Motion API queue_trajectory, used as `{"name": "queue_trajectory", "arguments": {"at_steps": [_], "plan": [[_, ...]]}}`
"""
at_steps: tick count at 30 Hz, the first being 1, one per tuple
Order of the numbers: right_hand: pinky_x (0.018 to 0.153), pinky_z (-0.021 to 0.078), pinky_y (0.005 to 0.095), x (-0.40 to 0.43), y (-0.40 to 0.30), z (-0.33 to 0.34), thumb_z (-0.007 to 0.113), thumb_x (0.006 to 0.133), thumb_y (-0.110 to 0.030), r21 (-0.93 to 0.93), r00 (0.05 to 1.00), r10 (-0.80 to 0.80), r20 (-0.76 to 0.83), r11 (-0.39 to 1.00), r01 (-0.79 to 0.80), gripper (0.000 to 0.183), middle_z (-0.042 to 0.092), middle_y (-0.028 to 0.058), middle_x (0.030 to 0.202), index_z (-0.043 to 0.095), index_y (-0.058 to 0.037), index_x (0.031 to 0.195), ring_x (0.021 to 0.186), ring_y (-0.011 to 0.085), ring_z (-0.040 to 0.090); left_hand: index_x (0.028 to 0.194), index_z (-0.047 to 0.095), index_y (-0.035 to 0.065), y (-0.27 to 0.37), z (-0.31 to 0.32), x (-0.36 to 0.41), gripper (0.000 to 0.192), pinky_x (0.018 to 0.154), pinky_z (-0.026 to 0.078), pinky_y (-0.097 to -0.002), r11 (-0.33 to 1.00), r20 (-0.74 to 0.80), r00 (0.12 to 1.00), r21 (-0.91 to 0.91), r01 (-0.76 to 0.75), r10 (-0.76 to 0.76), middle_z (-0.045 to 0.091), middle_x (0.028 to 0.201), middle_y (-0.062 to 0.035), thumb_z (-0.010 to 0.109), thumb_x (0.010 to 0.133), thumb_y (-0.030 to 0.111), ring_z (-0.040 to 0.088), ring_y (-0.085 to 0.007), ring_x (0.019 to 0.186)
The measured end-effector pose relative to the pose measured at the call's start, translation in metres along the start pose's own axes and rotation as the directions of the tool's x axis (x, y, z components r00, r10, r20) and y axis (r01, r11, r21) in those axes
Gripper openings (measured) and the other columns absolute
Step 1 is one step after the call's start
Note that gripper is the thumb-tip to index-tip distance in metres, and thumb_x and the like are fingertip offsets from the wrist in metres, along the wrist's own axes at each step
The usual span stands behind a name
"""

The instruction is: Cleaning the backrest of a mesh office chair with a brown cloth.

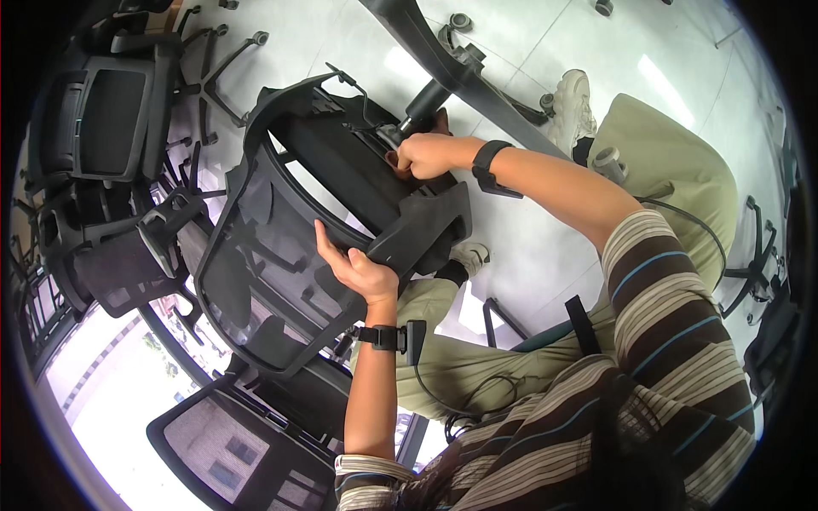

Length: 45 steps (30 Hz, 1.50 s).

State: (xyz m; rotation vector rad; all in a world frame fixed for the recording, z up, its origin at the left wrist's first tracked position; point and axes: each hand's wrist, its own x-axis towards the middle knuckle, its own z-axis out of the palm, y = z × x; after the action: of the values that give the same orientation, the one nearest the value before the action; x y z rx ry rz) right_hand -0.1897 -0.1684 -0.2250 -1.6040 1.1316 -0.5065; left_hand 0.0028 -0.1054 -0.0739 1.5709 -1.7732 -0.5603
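Note:
A black mesh-backed office chair lies tipped over before me, its backrest [281,211] towards the left and its seat [339,166] on edge. From the seat's underside a gas lift cylinder [427,102] runs up to the star base [473,73]. My right hand [425,156] is curled beside the mechanism at the cylinder's lower end; its fingertips are partly hidden, so what they hold is unclear. My left hand [361,271], fingers extended, rests against the chair where the armrest [422,227] meets the backrest frame. Both wrists wear black straps.
Several other office chairs crowd the left, one with a dark seat [112,121]. Another mesh chair back [217,441] stands at lower left near a bright window [121,396]. A white shoe [572,102] is on the tiled floor [575,38]. A cable [696,227] hangs along my leg.

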Motion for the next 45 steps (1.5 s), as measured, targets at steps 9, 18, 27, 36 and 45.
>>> {"name": "queue_trajectory", "arguments": {"at_steps": [9,18,27,36,45], "plan": [[0.055,0.0423,0.0398,-0.01,0.006,0.025,0.044,0.07,0.003,0.333,0.969,0.229,0.087,0.91,-0.245,0.02,0.06,0.0138,0.07,0.059,0.0045,0.084,0.064,0.021,0.057,0.141,0.033,-0.0105,-0.003,-0.005,0.0,0.063,0.119,0.016,-0.0424,0.999,0.065,0.997,-0.005,-0.041,0.041,0.035,0.147,-0.0253,0.033,0.082,0.012,0.029,-0.0362,0.141],[0.053,0.039,0.0376,-0.02,-0.002,0.021,0.043,0.066,0.003,0.421,0.966,0.216,0.141,0.87,-0.256,0.015,0.051,0.0069,0.065,0.054,0.0008,0.075,0.062,0.0171,0.051,0.14,0.033,-0.0108,-0.002,-0.006,0.0,0.062,0.119,0.015,-0.0415,0.999,0.065,0.997,-0.008,-0.039,0.04,0.035,0.147,-0.0257,0.031,0.082,0.01,0.027,-0.0353,0.142],[0.055,0.0388,0.04,-0.019,-0.014,0.021,0.043,0.066,0.004,0.315,0.987,0.132,0.093,0.936,-0.155,0.012,0.052,0.0134,0.062,0.053,0.0052,0.073,0.059,0.0234,0.051,0.14,0.033,-0.0109,-0.004,-0.006,0.001,0.061,0.119,0.015,-0.0413,0.998,0.062,0.996,-0.008,-0.06,0.06,0.035,0.147,-0.0264,0.031,0.083,0.011,0.027,-0.0355,0.142],[0.054,0.0398,0.0364,-0.02,-0.032,0.0,0.047,0.068,0.003,0.449,0.983,0.118,0.137,0.878,-0.168,0.009,0.049,0.0078,0.06,0.054,0.0059,0.073,0.06,0.0174,0.051,0.14,0.033,-0.0108,-0.005,-0.006,0.001,0.062,0.119,0.015,-0.0411,0.998,0.061,0.996,-0.007,-0.061,0.062,0.035,0.147,-0.0268,0.031,0.082,0.011,0.028,-0.0363,0.142],[0.051,0.0495,0.041,0.007,0.022,0.006,0.047,0.079,-0.009,0.642,0.829,0.559,0.025,0.627,-0.442,0.024,0.068,0.0174,0.071,0.066,0.0037,0.075,0.061,0.0272,0.066,0.139,0.035,-0.0113,-0.004,-0.016,0.004,0.064,0.118,0.018,-0.0416,0.998,0.016,0.998,0.016,-0.063,0.062,0.038,0.145,-0.0274,0.033,0.08,0.013,0.032,-0.0377,0.139]]}}
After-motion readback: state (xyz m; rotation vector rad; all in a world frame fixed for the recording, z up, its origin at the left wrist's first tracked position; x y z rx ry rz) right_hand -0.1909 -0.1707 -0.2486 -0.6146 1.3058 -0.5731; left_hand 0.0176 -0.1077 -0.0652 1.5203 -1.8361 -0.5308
